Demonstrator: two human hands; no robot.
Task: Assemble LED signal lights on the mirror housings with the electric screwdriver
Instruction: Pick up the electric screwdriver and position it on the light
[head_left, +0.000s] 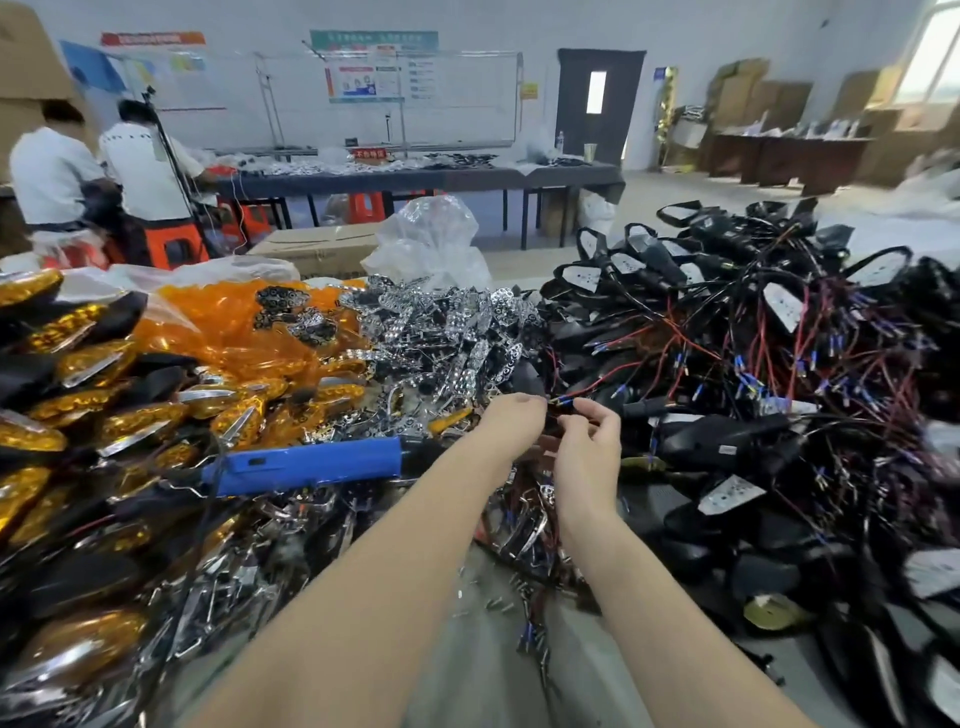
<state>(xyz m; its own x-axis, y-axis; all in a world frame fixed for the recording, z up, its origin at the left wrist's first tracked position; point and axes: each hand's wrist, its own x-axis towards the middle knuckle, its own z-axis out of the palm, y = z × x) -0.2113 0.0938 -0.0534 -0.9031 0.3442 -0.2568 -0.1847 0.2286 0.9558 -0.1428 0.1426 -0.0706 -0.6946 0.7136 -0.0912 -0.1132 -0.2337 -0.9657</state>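
Location: a white-walled workshop with a dark door (597, 104) at the rear, long tables (415, 179) carrying small parts, and two persons (98, 171) in white shirts seated on orange stools at far left. The foreground work surface (483, 649) is heaped with parts. Left: black housings fitted with amber signal lenses (130, 421). Behind them, an orange plastic bag (234, 332) lies open and holds amber lenses. Centre: a heap of perforated chrome reflector plates (457, 322); more of the same plates show inside the clear plastic bag (431, 244) behind it. A cardboard box (317, 249) stands beyond, contents not visible. Right: a large pile of black mirror housings (727, 441) with red and black leads ending in blue terminals. The blue electric screwdriver (306, 462) lies on the parts, just left of the left forearm. The left hand (511, 421) and right hand (587, 441) meet at centre, fingers curled around a wired black part (550, 415) held between them; its exact type cannot be determined.
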